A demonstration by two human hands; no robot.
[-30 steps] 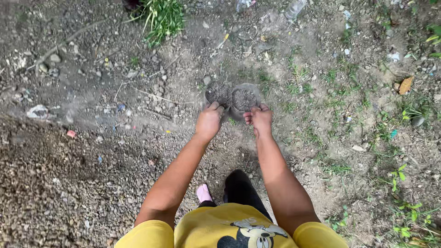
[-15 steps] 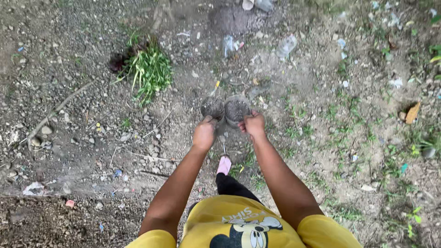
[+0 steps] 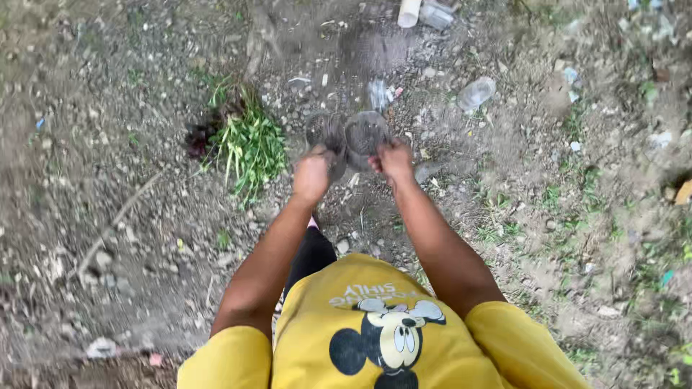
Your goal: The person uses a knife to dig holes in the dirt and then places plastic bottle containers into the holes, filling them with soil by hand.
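**Both hands gripping two dusty round containers over bare ground**

Left hand [image 3: 311,175] is closing around the near rim of a round, dirt-coated container [image 3: 326,134], fingers curled tight with no gap showing. Right hand [image 3: 395,160] is pinching the near edge of a second round container [image 3: 365,135] in the same way, fingers and thumb pressed together on it. Both containers are sitting side by side and touching, held out in front of the person at arm's reach above the ground [image 3: 108,216]. Their round faces are turning up toward the camera; blur is hiding whether these are open mouths or bases, so which way each long axis is running cannot be told for sure.

Below and to the left, a tuft of green grass [image 3: 249,144] is lying on the gravelly dirt. Farther off, a clear plastic bottle [image 3: 476,92] is lying on its side to the right, and a pale tube [image 3: 409,11] is resting near the top edge. Yellow sleeves and a yellow shirt [image 3: 375,324] are filling the bottom of the view.
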